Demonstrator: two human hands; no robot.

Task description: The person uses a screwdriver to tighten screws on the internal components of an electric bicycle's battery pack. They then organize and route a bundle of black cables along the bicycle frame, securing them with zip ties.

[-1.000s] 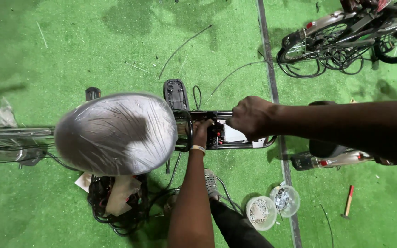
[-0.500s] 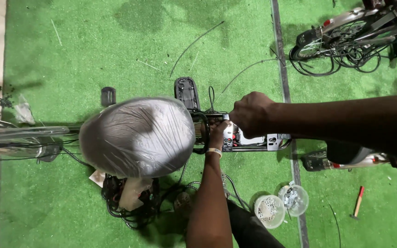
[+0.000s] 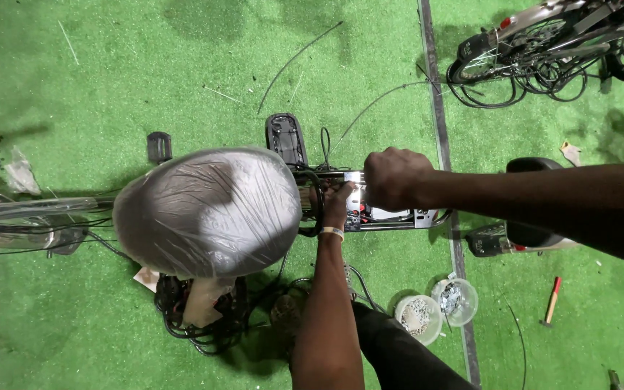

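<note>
Rack (image 3: 399,217): metal frame behind the wrapped saddle (image 3: 207,211), above green turf (image 3: 110,72). Likely stiff, fixed, hard-edged; best held by its side rails. Right hand (image 3: 393,178) fisted on rack top; left hand (image 3: 337,204) fingers pressed inside, grip unclear.

The left arm rises straight up from the bottom of the view, a pale band around its wrist. The left hand (image 3: 339,202) lies palm down, fingers (image 3: 343,191) stretched forward and slightly spread. The right arm enters from the right edge and runs nearly level to the left. The right hand (image 3: 393,178) is curled into a closed fist, knuckles up, just beside the left hand.
</note>
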